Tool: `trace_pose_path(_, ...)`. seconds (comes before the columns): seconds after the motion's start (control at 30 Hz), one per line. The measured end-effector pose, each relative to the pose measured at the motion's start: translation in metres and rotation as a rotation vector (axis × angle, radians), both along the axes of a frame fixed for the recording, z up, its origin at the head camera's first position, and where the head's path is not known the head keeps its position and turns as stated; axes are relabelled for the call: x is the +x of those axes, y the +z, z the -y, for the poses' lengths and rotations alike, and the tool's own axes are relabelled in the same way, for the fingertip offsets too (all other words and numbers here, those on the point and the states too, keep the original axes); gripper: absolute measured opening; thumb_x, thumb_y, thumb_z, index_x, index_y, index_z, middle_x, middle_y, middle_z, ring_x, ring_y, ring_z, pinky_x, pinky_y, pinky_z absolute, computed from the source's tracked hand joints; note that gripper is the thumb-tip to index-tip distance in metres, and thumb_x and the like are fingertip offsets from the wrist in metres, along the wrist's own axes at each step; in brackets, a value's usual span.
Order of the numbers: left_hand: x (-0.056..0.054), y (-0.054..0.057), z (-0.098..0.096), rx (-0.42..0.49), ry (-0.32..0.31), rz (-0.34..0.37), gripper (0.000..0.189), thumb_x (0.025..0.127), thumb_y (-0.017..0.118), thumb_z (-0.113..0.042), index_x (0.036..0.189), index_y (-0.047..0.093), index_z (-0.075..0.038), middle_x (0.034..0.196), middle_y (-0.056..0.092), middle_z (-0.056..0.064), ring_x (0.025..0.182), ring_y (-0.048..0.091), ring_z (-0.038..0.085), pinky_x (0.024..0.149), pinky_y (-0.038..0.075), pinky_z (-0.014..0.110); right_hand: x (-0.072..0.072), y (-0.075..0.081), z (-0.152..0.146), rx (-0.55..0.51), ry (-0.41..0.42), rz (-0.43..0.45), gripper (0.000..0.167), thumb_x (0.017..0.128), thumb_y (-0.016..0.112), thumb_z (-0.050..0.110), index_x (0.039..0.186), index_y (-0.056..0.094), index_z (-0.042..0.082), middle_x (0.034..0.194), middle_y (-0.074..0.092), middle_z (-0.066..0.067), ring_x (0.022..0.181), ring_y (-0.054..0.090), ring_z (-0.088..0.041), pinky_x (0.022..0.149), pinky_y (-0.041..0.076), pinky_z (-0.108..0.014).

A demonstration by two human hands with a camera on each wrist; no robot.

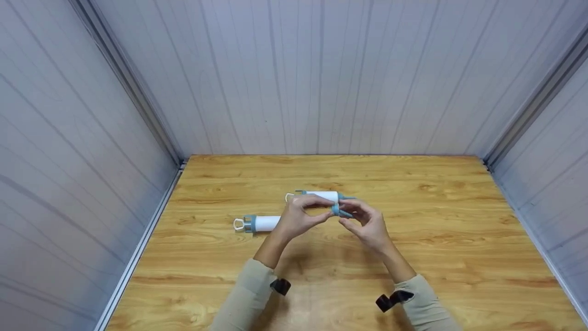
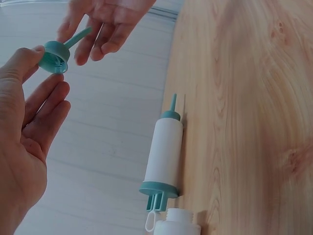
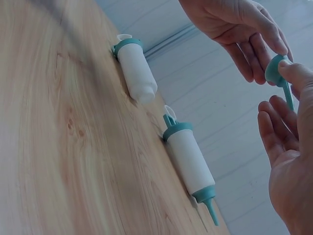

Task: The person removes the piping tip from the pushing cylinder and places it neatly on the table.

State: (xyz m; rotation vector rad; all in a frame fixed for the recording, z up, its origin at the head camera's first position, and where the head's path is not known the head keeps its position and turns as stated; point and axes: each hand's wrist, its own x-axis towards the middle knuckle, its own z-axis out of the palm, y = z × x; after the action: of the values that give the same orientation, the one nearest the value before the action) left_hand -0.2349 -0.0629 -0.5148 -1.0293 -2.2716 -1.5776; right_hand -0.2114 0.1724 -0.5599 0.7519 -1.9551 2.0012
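A teal nozzle cap [image 2: 55, 57] with a long thin spout is held in the air above the table. My left hand [image 1: 298, 216] pinches its wide rim, hollow side facing left. Around the spout end, my right hand [image 1: 370, 225] has thumb and fingers spread apart; one digit overlaps the cap in the right wrist view, and contact is unclear. A white squeeze bottle [image 3: 138, 71] with a bare neck lies on its side beneath the left hand. Beyond the hands lies a second white bottle [image 3: 190, 159] with a teal nozzle cap fitted.
Both bottles have a teal end piece with a white loop [image 1: 238, 224] on the left. They lie on a wood-grain table [image 1: 436, 239]. Pale panel walls [image 1: 294, 82] stand at the back and both sides.
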Motion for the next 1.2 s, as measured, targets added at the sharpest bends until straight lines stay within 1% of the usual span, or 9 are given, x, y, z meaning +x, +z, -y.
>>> trace_pose_path(0.13,-0.0016,0.0012,0.0031,0.003,0.015,-0.032,0.021,0.099,0.087,-0.009,0.119,0.088,-0.005,0.117,0.088,0.013,0.111,0.085,0.032,0.098,0.069,0.036,-0.0012,-0.0016,-0.0028,-0.024,0.013,-0.028,0.046,0.090,0.074,-0.025,0.134,0.062,-0.024,0.119,0.081,0.006,0.112,0.078,-0.004,0.097,0.064,-0.020)
trace_pose_path(0.23,-0.0026,0.0013,0.0049,0.003,0.026,-0.055,0.020,0.098,0.088,-0.009,0.118,0.088,-0.005,0.115,0.088,0.012,0.110,0.085,0.031,0.097,0.069,0.040,-0.0022,-0.0028,-0.0046,-0.040,0.024,-0.049,0.046,0.090,0.073,-0.026,0.134,0.059,-0.027,0.118,0.081,-0.001,0.110,0.078,-0.005,0.095,0.065,-0.020)
trace_pose_path(0.3,-0.0025,0.0012,0.0059,0.003,0.030,-0.063,0.020,0.097,0.089,-0.008,0.117,0.088,-0.005,0.115,0.088,0.013,0.110,0.085,0.031,0.096,0.069,0.042,-0.0016,-0.0036,-0.0056,-0.046,0.026,-0.050,0.045,0.089,0.072,-0.027,0.132,0.059,-0.028,0.118,0.082,-0.004,0.110,0.079,-0.006,0.094,0.066,-0.020)
trace_pose_path(0.37,-0.0030,0.0012,0.0064,0.002,0.026,-0.069,0.020,0.097,0.089,-0.008,0.117,0.088,-0.004,0.115,0.088,0.013,0.110,0.085,0.031,0.097,0.069,0.042,-0.0003,-0.0042,-0.0063,-0.044,0.026,-0.045,0.042,0.089,0.072,-0.028,0.130,0.060,-0.029,0.118,0.082,-0.002,0.108,0.079,-0.005,0.093,0.066,-0.021)
trace_pose_path(0.53,-0.0044,0.0002,0.0073,0.000,0.020,-0.090,0.021,0.096,0.090,-0.009,0.116,0.088,-0.002,0.114,0.088,0.013,0.108,0.085,0.031,0.097,0.069,0.037,0.0036,-0.0049,-0.0063,-0.030,0.014,-0.003,0.035,0.091,0.072,-0.025,0.125,0.062,-0.029,0.115,0.081,0.010,0.107,0.078,-0.004,0.093,0.066,-0.021)
trace_pose_path(0.7,-0.0029,-0.0012,0.0076,0.009,0.020,-0.077,0.021,0.096,0.090,-0.008,0.116,0.088,-0.001,0.113,0.088,0.013,0.109,0.085,0.031,0.098,0.069,0.035,0.0065,-0.0041,-0.0042,-0.020,-0.011,0.034,0.032,0.094,0.072,-0.023,0.125,0.066,-0.026,0.113,0.081,0.011,0.106,0.078,-0.003,0.093,0.066,-0.019)
trace_pose_path(0.9,-0.0015,-0.0013,0.0074,0.002,0.007,-0.065,0.022,0.097,0.089,-0.009,0.117,0.087,0.000,0.115,0.088,0.013,0.110,0.085,0.031,0.098,0.069,0.034,0.0076,-0.0021,-0.0038,-0.032,-0.048,0.077,0.022,0.097,0.070,-0.021,0.118,0.071,-0.025,0.109,0.083,0.011,0.100,0.080,-0.004,0.087,0.066,-0.018)
trace_pose_path(1.0,-0.0011,-0.0012,0.0079,0.002,0.003,-0.057,0.023,0.098,0.088,-0.010,0.119,0.087,0.000,0.116,0.088,0.014,0.111,0.085,0.031,0.098,0.069,0.035,0.0075,-0.0014,-0.0046,-0.033,-0.053,0.074,0.018,0.098,0.070,-0.020,0.116,0.074,-0.023,0.109,0.084,0.011,0.098,0.081,-0.005,0.086,0.065,-0.017)
trace_pose_path(1.2,-0.0003,-0.0027,0.0083,0.024,-0.004,-0.023,0.021,0.099,0.088,-0.011,0.119,0.087,-0.004,0.115,0.088,0.014,0.107,0.086,0.031,0.097,0.070,0.040,0.0066,-0.0023,-0.0061,-0.032,-0.044,0.021,0.017,0.097,0.070,-0.021,0.114,0.076,-0.021,0.107,0.082,0.010,0.097,0.078,-0.002,0.085,0.063,-0.014)
